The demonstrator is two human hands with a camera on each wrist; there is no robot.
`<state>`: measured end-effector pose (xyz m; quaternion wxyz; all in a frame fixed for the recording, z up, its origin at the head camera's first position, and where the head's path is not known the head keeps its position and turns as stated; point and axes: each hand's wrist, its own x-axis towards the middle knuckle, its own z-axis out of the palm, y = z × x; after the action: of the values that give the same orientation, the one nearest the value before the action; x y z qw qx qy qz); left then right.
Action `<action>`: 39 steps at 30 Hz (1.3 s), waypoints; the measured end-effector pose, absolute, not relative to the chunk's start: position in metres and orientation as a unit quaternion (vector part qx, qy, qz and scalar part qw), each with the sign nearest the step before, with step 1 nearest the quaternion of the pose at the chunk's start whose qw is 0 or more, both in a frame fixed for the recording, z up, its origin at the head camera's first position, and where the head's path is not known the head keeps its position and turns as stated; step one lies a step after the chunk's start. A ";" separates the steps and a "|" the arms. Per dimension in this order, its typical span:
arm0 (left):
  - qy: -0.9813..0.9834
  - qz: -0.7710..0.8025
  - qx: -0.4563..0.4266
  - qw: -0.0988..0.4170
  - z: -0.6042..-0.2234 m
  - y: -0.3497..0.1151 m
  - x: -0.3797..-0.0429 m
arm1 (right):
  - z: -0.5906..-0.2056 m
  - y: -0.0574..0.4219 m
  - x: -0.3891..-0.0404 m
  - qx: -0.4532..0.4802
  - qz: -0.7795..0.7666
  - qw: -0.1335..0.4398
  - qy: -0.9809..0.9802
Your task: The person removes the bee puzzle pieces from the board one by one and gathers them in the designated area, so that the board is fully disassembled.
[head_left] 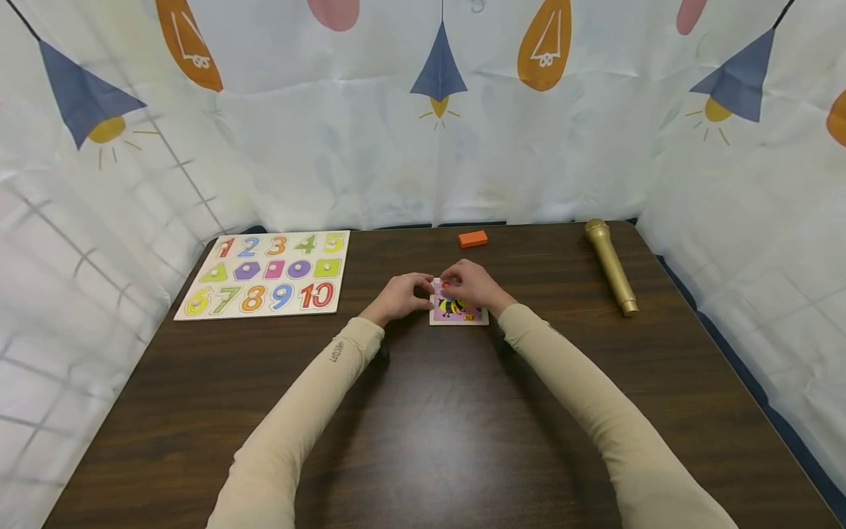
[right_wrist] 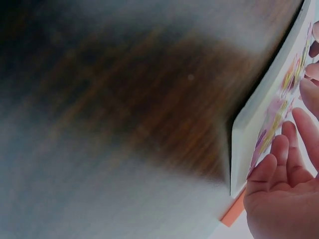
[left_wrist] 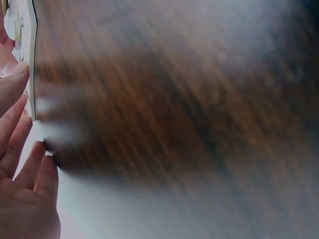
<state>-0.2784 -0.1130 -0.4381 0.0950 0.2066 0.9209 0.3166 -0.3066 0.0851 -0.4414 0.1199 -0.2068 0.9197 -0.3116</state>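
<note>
A small square puzzle [head_left: 459, 314] with a bee picture on a pink ground lies flat at mid-table, its pale edge showing in the right wrist view. At its left side is my left hand [head_left: 400, 298], thumb and forefinger bent and holding that edge. My right hand [head_left: 479, 285] reaches over the far part of the puzzle, thumb and forefinger curled together at a reddish piece near the upper left corner; the fingers partly hide it. In the right wrist view, other fingers of the right hand [right_wrist: 279, 184] hang loosely beside the puzzle board [right_wrist: 241, 149].
A number and shape board [head_left: 221, 281] lies at the far left of the dark table [head_left: 436, 441]. An orange block [head_left: 472, 239] sits behind the puzzle. To the far right lies a gold microphone [head_left: 611, 268]. Printed curtains [head_left: 370, 147] surround the table's back and sides.
</note>
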 end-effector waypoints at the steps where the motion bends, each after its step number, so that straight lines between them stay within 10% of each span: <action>1: 0.921 0.317 0.206 0.095 -0.438 -0.113 -0.278 | -0.442 0.085 -0.307 -0.207 -0.311 0.119 0.920; 39: 0.928 0.312 0.195 0.067 -0.440 -0.107 -0.278 | -0.445 0.078 -0.307 -0.221 -0.316 0.113 0.916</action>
<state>-0.2776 -0.1067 -0.4403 0.0672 0.1947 0.9275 0.3119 -0.3070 0.0784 -0.4449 0.1127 -0.2213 0.9156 -0.3163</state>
